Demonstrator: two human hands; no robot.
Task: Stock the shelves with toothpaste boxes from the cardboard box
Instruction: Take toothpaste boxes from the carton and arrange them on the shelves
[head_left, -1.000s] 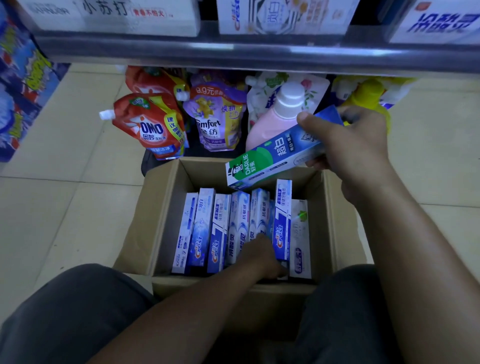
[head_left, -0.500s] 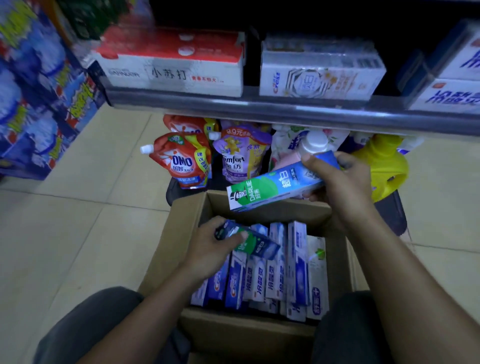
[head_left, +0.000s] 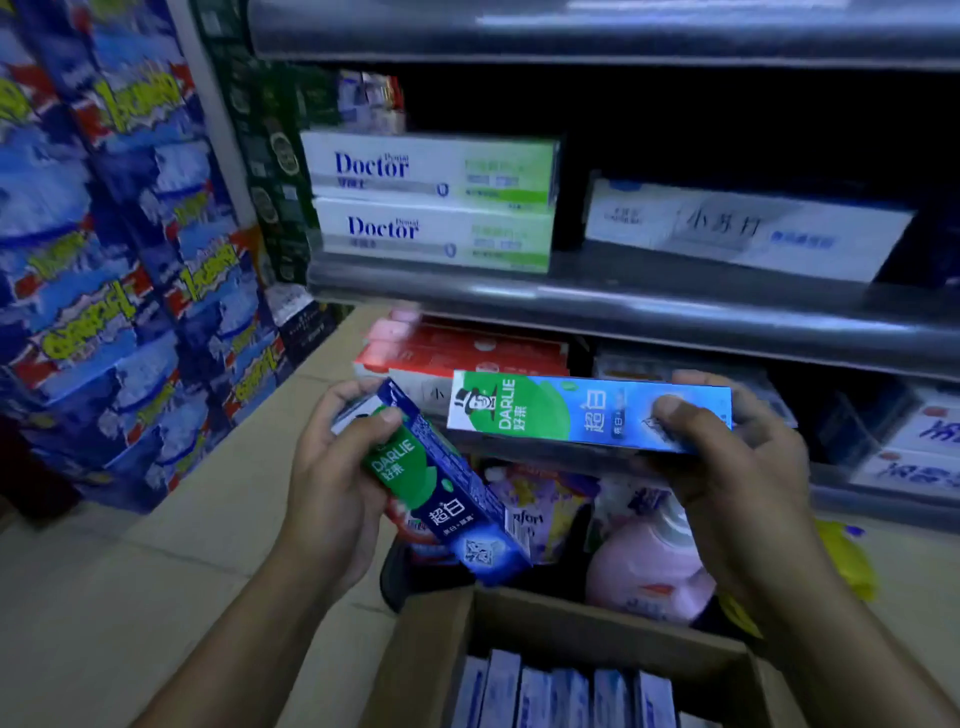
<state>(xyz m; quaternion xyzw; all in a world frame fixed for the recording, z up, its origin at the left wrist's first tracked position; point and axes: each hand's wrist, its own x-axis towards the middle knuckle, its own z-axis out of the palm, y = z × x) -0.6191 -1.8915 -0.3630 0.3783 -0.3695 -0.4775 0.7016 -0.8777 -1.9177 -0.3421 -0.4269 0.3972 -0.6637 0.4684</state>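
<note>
Hands, two (head_left: 332, 483) (head_left: 727, 467), each hold one Darlie box (head_left: 441, 493) (head_left: 561, 410)

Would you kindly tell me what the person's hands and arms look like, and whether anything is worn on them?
The left hand and the right hand are both bare, with no gloves or rings visible in this dim view. The left forearm and right forearm are uncovered as far as the frame shows: no sleeve, watch or wristband in sight.
</note>
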